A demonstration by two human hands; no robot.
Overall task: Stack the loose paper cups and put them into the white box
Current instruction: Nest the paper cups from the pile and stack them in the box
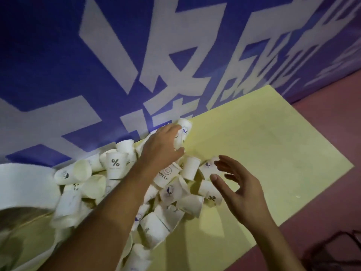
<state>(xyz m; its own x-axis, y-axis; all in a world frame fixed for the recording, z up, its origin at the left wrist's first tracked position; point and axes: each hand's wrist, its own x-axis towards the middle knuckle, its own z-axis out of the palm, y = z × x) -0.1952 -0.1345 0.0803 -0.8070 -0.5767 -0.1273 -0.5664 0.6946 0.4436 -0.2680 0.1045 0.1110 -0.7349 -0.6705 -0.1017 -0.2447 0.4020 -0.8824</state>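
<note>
Dozens of loose white paper cups (115,167) lie heaped on the pale yellow tabletop (254,133), just nearer me than the grip. My left hand (163,146) clasps one printed white paper cup (184,131); my right hand (240,188) hovers beside it, fingers spread, empty.

Pale yellow tabletop (254,145) against blue banner (48,55) bearing large white characters; mauve floor (332,124); dark blurry object (336,249) bottom right.

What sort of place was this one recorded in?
Probably an event or promotional space, not a home: a huge blue banner with white lettering behind a yellow table, a heap of printed paper cups, and a pink floor.
</note>
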